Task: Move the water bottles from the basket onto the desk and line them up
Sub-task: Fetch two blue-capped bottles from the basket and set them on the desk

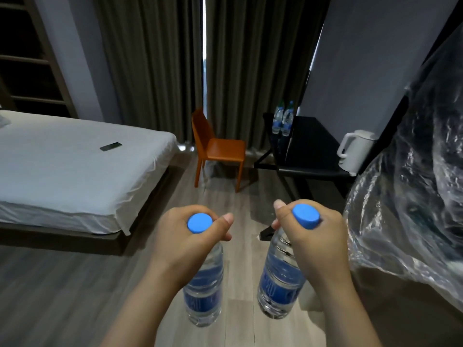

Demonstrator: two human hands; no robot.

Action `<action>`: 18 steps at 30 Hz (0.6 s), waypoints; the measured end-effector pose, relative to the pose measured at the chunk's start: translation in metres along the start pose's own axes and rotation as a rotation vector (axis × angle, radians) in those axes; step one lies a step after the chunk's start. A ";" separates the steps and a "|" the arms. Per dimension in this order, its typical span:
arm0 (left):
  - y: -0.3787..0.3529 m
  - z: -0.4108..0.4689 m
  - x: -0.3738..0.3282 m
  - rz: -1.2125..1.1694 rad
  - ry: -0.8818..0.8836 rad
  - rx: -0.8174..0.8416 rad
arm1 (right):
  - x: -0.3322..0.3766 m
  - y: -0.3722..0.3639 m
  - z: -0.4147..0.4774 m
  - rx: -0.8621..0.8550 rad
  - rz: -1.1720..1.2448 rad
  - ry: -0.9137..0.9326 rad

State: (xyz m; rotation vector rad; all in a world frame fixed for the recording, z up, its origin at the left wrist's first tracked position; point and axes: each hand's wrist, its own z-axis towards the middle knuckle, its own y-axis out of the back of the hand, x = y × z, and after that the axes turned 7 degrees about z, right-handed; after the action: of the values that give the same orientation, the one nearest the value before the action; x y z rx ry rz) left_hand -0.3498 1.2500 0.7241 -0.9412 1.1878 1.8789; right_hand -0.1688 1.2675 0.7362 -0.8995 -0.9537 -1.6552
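the step in hand reads as the carry to the table, so what matters is the walk and the set-down: pass between the bed (75,159) on the left and the orange chair (220,149) further in, let both loads hang plumb so they do not swing into each other, and aim for the black table (315,139) at the far right, where two bottles (281,120) already stand close side by side at its far end. the new ones should go down upright next to that pair, one at a time, bases flat, in the same row and away from the white kettle (355,151) at the near end. as for the grip, the left hand (180,244) is curled round the neck of the left bottle (204,294) just under its blue cap, thumb out to the right, and the bottle hangs upright above the wood floor (75,284). the right hand (318,244) is wrapped the same way round the neck of the right bottle (280,279), which leans a little, base toward the left. the two carried bottles are near each other but apart. crinkled clear plastic (413,184) fills the right edge, just beside the right arm; brushing it could nudge that bottle.
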 end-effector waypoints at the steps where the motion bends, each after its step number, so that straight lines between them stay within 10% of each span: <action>1: -0.004 0.014 0.004 -0.011 0.000 0.003 | -0.006 -0.004 0.012 -0.005 0.000 -0.006; 18: -0.028 0.287 0.093 -0.025 -0.086 0.075 | -0.074 -0.127 0.230 -0.128 -0.062 -0.056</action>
State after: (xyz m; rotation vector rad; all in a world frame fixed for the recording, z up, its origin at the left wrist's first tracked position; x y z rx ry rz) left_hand -0.4285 1.5427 0.7222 -0.8228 1.1819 1.8234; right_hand -0.2463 1.5295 0.7438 -1.0153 -0.9298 -1.7681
